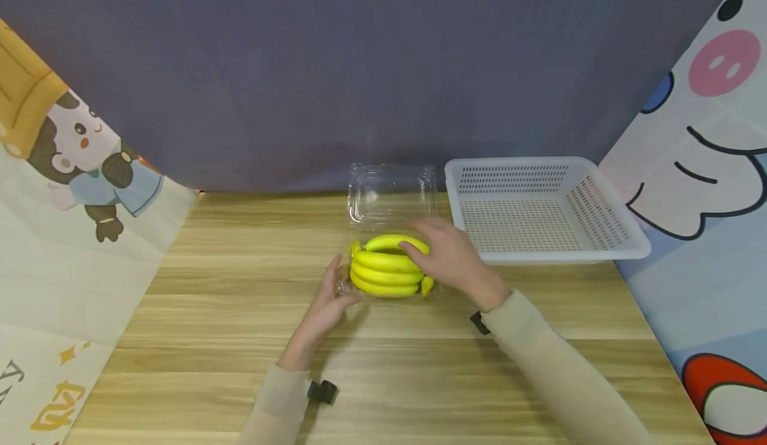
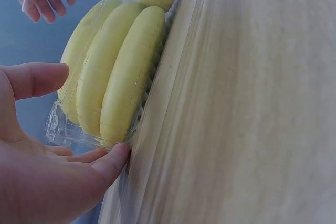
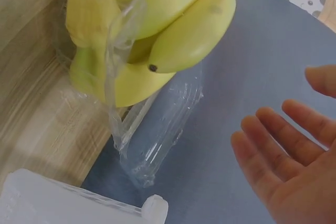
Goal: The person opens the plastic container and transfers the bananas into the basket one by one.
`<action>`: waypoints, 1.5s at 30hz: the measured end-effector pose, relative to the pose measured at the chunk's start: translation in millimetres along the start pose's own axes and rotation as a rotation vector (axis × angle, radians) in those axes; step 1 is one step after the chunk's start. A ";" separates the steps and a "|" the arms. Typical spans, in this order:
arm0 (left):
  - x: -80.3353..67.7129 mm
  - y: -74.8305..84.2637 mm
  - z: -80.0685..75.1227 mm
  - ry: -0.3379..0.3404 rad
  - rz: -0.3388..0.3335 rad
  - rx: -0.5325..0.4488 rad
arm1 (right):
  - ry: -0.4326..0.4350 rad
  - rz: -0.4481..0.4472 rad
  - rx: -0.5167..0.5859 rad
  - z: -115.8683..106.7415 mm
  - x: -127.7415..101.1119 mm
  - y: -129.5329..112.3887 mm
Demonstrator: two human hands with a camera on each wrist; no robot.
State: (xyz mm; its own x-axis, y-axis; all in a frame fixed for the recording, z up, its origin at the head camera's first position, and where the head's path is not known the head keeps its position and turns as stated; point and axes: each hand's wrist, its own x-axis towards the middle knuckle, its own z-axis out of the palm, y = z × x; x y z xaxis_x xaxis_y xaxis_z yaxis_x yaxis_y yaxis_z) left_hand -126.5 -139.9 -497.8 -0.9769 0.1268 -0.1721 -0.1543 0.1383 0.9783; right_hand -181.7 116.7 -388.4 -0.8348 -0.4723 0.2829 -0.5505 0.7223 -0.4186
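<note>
Yellow bananas (image 1: 386, 266) sit in a clear clamshell tray (image 1: 392, 195) mid-bench toward the back edge, their long axis running left-right. Right hand (image 1: 451, 255) hovers right over the bunch's right end, fingers loose and gripping nothing, so it's the nearer one. Left hand (image 1: 331, 298) just touches the tray's left front corner with relaxed fingers

Yellow banana bunch (image 1: 386, 268) in open clear clamshell (image 1: 392, 195) (lid upright), mid-table

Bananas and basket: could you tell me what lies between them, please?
In the head view, the right hand lies between the bananas and the basket, over the clear box.
</note>
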 end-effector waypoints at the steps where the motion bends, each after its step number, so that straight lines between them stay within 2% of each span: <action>1: 0.1 -0.1 -0.1 -0.001 0.000 0.002 | -0.001 -0.007 -0.012 1.0 0.3 -0.5; 15: 0.5 0.9 0.0 0.001 -0.009 0.015 | 0.003 -0.075 -0.158 17.0 3.7 -2.5; 25: 2.0 -0.3 -0.8 0.004 -0.009 0.020 | -0.040 -0.064 -0.270 29.5 2.5 -4.9; 45: 2.0 -0.3 -0.1 0.002 -0.012 0.016 | -0.126 -0.026 -0.241 56.6 -0.6 -5.2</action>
State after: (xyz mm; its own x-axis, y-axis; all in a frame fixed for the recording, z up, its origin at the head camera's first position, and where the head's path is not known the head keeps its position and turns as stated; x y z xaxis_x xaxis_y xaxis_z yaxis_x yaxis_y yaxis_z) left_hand -128.4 -139.8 -498.4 -0.9752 0.1234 -0.1839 -0.1640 0.1552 0.9742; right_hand -178.7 84.6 -435.2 -0.8228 -0.5407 0.1751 -0.5671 0.8013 -0.1904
